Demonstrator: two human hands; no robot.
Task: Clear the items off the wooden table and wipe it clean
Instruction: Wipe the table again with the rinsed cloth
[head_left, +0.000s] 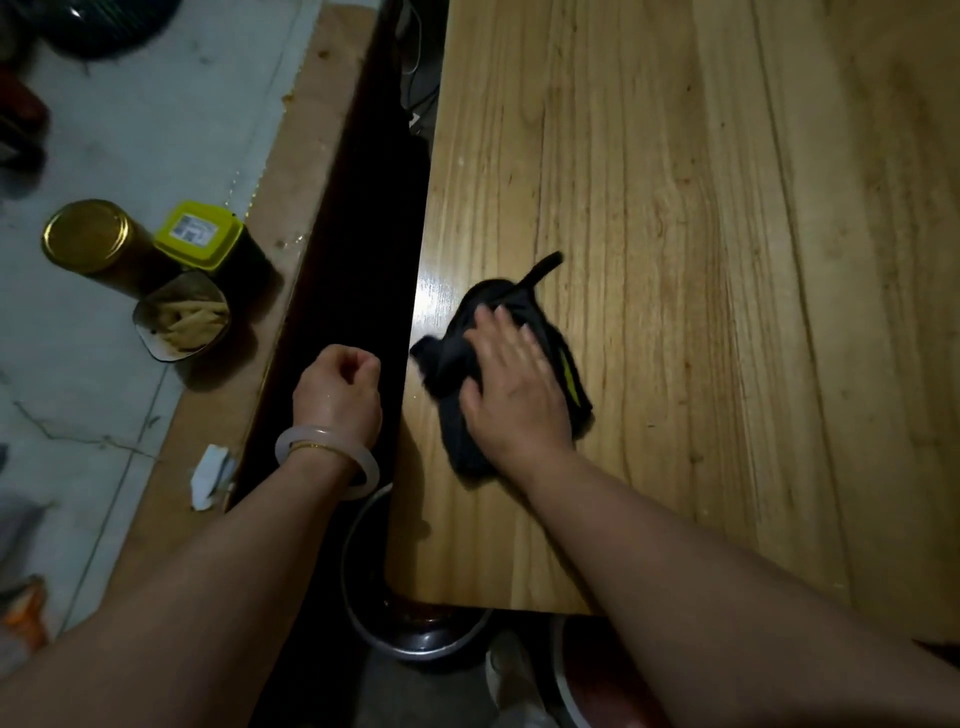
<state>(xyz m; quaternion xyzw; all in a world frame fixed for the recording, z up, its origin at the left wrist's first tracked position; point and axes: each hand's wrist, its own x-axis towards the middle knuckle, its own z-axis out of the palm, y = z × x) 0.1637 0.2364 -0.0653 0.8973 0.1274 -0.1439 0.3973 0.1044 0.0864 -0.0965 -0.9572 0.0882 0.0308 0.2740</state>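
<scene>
The wooden table (675, 260) is risking missed patches, since you are pressing the black cloth (462, 358) near its left edge under your flat right hand (511, 387) while your left hand (337, 384) is hanging curled and holding nothing.

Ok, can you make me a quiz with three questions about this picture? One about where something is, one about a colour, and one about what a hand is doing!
1. Where is the cloth?
A. On the wooden table
B. On the floor
C. Inside the metal bowl

2. What colour is the lid of the square container?
A. Red
B. Yellow
C. Blue

3. What is the right hand doing?
A. Hanging by the person's side
B. Holding a jar
C. Pressing flat on the cloth

Answers:
1. A: the dark cloth lies on the wooden table, near its left edge.
2. B: the square container beside the gold-lidded jar has a yellow lid.
3. C: the right hand lies on the cloth with straight fingers, while the left hand is a fist holding nothing.
</scene>
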